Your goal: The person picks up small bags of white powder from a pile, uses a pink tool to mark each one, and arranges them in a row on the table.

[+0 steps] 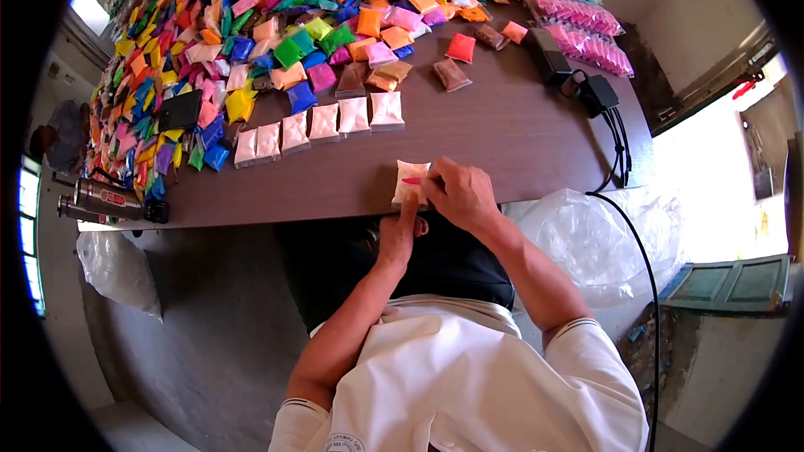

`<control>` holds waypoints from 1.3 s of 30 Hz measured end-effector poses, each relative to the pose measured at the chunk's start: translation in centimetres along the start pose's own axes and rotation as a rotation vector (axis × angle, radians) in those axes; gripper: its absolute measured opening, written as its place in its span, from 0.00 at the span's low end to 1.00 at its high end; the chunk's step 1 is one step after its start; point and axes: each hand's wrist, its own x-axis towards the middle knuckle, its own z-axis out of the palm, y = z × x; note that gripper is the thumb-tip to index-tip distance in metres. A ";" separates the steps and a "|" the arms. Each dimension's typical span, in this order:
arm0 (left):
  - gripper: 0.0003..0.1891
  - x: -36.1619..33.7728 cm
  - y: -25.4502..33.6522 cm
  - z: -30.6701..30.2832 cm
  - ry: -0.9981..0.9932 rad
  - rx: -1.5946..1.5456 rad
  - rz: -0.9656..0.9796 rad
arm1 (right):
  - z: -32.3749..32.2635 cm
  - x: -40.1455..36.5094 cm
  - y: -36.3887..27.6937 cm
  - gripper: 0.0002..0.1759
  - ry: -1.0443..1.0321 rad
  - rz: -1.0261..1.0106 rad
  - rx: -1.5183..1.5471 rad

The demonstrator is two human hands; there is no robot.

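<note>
1. The left hand point(396, 238) lies at 6 o'clock from the packet point(405, 169), its index finger stretched toward 12 and laid on the packet's near part; whether its other fingers pinch anything cannot be made out.
2. The right hand point(465, 192), at 3 o'clock, has its fingers drawn together, pinching a small pink piece point(411, 181) over the packet's face.
3. The packet lies flat near the table's point(494, 138) front edge, just past the person's lap. It is small, roughly rectangular and pale cream-pink, with a slightly glossy wrapper.
4. Its long axis runs from 12 to 6 o'clock, the far end leaning very slightly toward 1. The pink piece lies across that axis, its visible end pointing to 9.
5. At 10 o'clock stands a slanting row of six similar pale packets point(323, 123), their long sides also running roughly 12 to 6.
6. Toward 11 spreads a heap of many-coloured packets point(289, 50), cut off by the top of the view.
7. The right fingers cover the packet's right side and much of the pink piece; the left index finger covers part of the near end. Any print on the wrapper is too small to read.
</note>
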 end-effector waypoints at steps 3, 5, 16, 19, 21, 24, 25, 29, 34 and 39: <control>0.24 0.2 -0.3 -0.3 0.000 0.007 -0.001 | 0.5 0.4 0.3 0.09 0.036 0.040 -0.014; 0.22 0.3 -0.7 -0.4 -0.001 -0.011 0.002 | 0.8 0.5 0.4 0.09 0.056 0.063 -0.024; 0.25 0.3 -0.6 -0.2 0.015 0.036 0.048 | -0.6 1.1 -0.2 0.08 0.103 0.087 0.267; 0.26 0.2 -0.8 -0.5 0.004 0.173 0.072 | -0.1 0.2 -0.8 0.09 0.048 -0.028 0.204; 0.26 0.4 -1.2 -0.7 -0.011 0.167 0.085 | 0.2 0.4 -1.6 0.10 0.012 -0.050 0.074; 0.27 0.3 -1.2 -0.8 -0.039 0.147 0.102 | 0.1 0.8 -2.3 0.10 -0.047 -0.077 -0.094; 0.27 0.2 -0.9 -0.7 -0.051 0.128 0.107 | 0.1 1.0 -2.4 0.10 -0.023 -0.100 -0.120; 0.33 -0.2 0.0 -0.6 -0.056 0.239 0.055 | -0.1 1.5 -2.2 0.08 -0.002 -0.140 -0.162; 0.34 -0.4 0.3 -0.4 -0.046 0.229 0.041 | 0.0 2.6 -1.3 0.08 -0.023 -0.116 -0.175; 0.33 -0.1 0.1 -0.4 -0.017 0.193 -0.020 | 0.3 3.4 0.1 0.09 -0.069 -0.028 -0.030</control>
